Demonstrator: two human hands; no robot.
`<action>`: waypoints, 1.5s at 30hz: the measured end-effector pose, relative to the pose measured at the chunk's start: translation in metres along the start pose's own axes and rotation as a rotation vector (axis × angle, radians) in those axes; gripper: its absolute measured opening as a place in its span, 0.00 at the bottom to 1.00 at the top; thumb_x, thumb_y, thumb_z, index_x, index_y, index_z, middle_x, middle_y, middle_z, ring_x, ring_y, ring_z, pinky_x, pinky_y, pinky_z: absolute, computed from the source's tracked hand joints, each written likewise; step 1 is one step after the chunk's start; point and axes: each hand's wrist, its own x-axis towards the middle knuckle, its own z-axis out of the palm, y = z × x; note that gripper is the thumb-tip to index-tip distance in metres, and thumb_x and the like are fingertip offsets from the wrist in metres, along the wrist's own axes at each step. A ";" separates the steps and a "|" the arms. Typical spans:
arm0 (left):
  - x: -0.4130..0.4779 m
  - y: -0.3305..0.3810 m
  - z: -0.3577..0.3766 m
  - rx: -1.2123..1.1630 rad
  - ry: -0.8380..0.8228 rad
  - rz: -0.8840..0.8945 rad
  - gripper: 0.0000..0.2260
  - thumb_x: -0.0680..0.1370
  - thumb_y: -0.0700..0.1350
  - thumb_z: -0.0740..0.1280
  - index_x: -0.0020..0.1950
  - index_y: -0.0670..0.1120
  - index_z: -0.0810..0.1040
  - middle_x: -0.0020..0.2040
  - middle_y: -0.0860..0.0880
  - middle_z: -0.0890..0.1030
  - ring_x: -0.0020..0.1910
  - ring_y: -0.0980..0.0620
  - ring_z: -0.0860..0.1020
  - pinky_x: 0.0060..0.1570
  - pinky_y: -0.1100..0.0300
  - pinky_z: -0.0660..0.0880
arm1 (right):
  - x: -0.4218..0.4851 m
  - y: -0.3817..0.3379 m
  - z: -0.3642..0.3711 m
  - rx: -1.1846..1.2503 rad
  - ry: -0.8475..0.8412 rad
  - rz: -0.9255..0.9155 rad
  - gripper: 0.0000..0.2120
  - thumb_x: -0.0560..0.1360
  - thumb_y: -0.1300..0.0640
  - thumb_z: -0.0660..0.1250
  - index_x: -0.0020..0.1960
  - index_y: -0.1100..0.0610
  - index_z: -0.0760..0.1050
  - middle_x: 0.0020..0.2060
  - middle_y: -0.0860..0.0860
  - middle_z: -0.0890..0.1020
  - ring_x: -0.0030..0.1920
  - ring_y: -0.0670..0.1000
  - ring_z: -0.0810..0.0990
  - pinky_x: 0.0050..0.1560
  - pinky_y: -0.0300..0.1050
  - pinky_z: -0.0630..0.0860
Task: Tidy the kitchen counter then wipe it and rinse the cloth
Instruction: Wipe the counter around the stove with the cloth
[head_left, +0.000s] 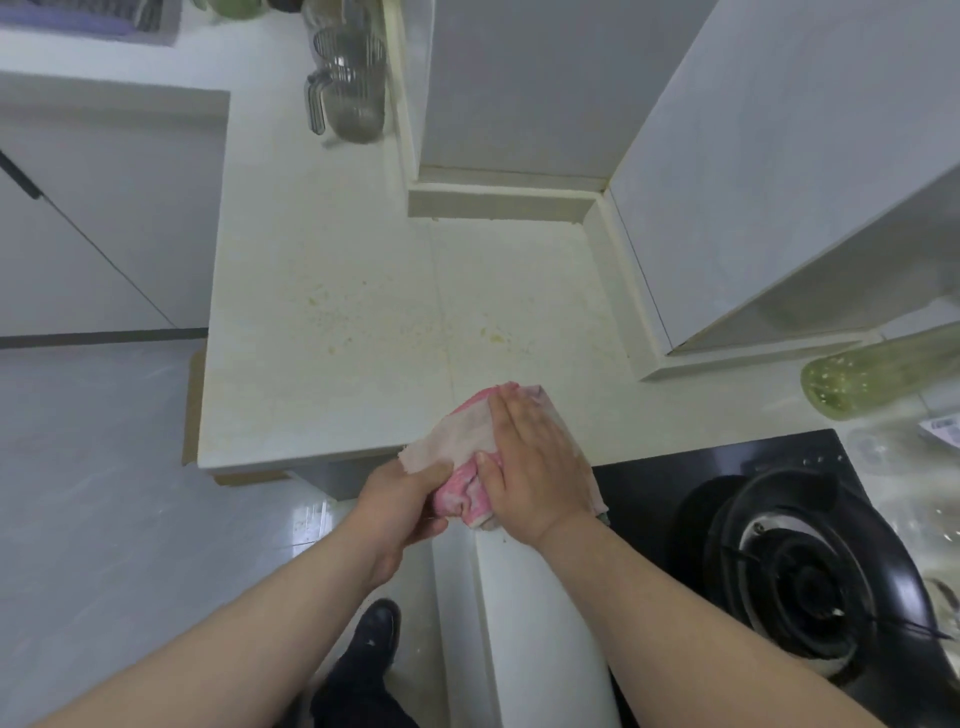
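Cloth held at the counter's front edge

The pink cloth (470, 447) is pressed flat onto the counter (332, 312) by the right hand (540, 457); its hanging end is gripped by the left hand (400, 501).

Glass jug (347, 85) at back; black gas hob (774, 551), green bottle (878, 375) right.

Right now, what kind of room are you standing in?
Most likely a home kitchen. There is a gas stove, a white counter with yellowish crumbs on it, and a glass jug at the back.
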 end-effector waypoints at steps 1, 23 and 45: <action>-0.005 0.007 0.001 0.102 0.050 0.092 0.06 0.77 0.44 0.68 0.54 0.46 0.79 0.44 0.47 0.84 0.37 0.52 0.80 0.33 0.60 0.76 | -0.001 0.000 0.001 0.021 -0.002 0.010 0.37 0.75 0.39 0.38 0.80 0.55 0.42 0.79 0.50 0.45 0.78 0.46 0.41 0.76 0.42 0.39; 0.060 0.060 0.073 2.024 -0.327 1.101 0.43 0.73 0.70 0.53 0.71 0.35 0.68 0.72 0.35 0.67 0.73 0.37 0.64 0.72 0.46 0.50 | -0.110 0.046 0.013 0.326 0.294 0.772 0.28 0.81 0.49 0.42 0.79 0.57 0.46 0.78 0.47 0.45 0.76 0.43 0.38 0.76 0.42 0.40; 0.083 0.066 0.126 1.884 -0.796 1.256 0.28 0.76 0.61 0.59 0.70 0.46 0.73 0.72 0.46 0.71 0.74 0.46 0.64 0.76 0.51 0.48 | -0.105 0.052 0.017 0.206 0.240 0.848 0.33 0.77 0.44 0.51 0.79 0.57 0.54 0.78 0.52 0.55 0.78 0.49 0.49 0.76 0.44 0.40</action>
